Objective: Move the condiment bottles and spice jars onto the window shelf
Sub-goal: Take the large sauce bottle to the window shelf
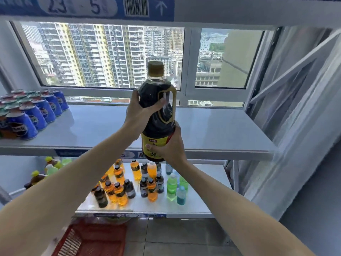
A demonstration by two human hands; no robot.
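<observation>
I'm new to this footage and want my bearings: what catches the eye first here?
A big dark sauce bottle with a yellow label, held upright mid-frame in front of the window shelf, the left hand at its shoulder and the right hand near its base. Blue cups crowd the shelf's left end. Below, small orange, dark and green drink bottles fill the lower shelf.

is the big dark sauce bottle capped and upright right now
Capped and upright. The dark sauce bottle shows its gold cap on top, held by left hand and right hand.
</observation>
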